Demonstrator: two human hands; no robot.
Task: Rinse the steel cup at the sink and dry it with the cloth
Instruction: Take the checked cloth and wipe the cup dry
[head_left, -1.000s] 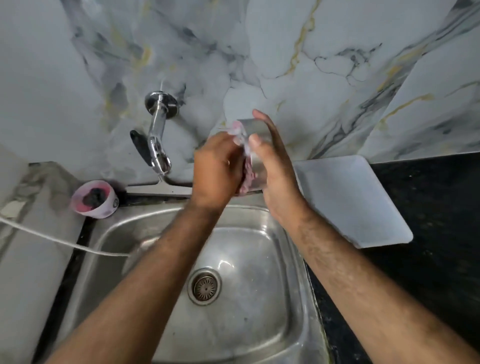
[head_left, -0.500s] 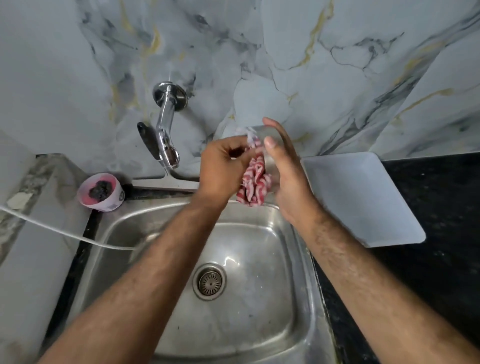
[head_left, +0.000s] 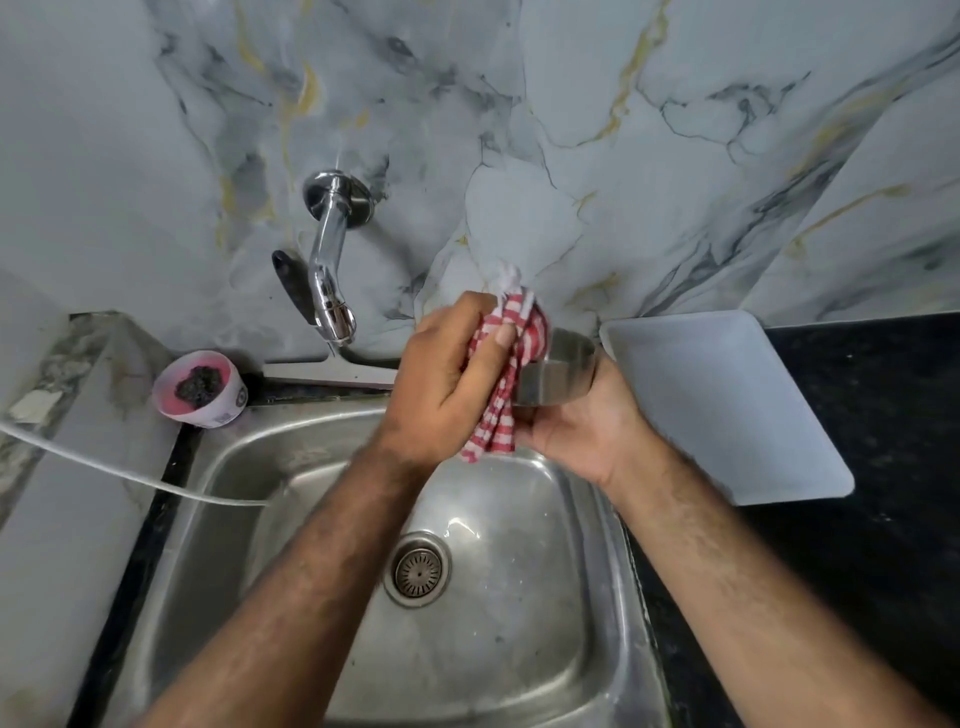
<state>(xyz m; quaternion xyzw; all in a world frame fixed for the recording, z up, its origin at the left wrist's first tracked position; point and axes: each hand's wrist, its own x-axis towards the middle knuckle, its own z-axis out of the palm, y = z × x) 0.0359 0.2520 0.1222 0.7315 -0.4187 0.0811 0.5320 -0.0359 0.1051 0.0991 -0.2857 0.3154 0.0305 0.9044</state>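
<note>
Left hand (head_left: 441, 384): we see fingers closed on the red-checked cloth (head_left: 506, 374) — pressed to the cup.
Right hand (head_left: 587, 431): fingers wrapped under the steel cup (head_left: 558, 371), above the sink (head_left: 519, 649).

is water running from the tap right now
No, the tap shows no stream below its spout, and the sink basin under it is undisturbed.

Black speckled stone counter (head_left: 872, 415) ran along the marble-patterned wall. A steel sink (head_left: 249, 519) was set into it, basin wet, round drain strainer (head_left: 418, 569) near the middle. On the counter right of the sink lay a white rectangular tray (head_left: 727, 410), one corner overhanging the basin edge. At the sink's back left corner stood a pink tub (head_left: 200, 387) holding a dark scrubber. A white cord (head_left: 104, 470) crossed the left ledge to the sink rim.
</note>
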